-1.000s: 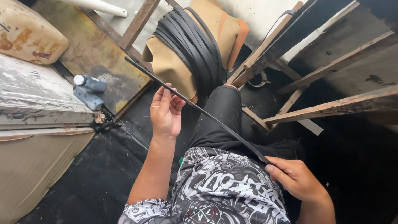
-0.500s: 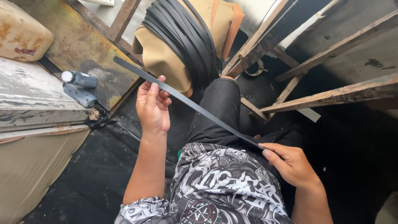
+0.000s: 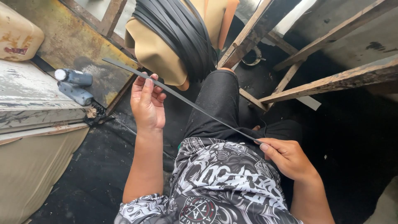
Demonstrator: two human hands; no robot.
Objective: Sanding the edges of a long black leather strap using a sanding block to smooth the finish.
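A black rubber strip [image 3: 182, 99] is held taut, pinched by the left hand [image 3: 146, 103] at ten o'clock and the right hand [image 3: 286, 157] at four.

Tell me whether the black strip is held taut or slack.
Taut: the strip runs in a straight line from the left hand to the right hand, with no sag.

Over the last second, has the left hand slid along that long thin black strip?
Yes. The left hand has slid up the long thin black strip, toward its far tip near the two grey bottles; less strip now sticks out beyond it.
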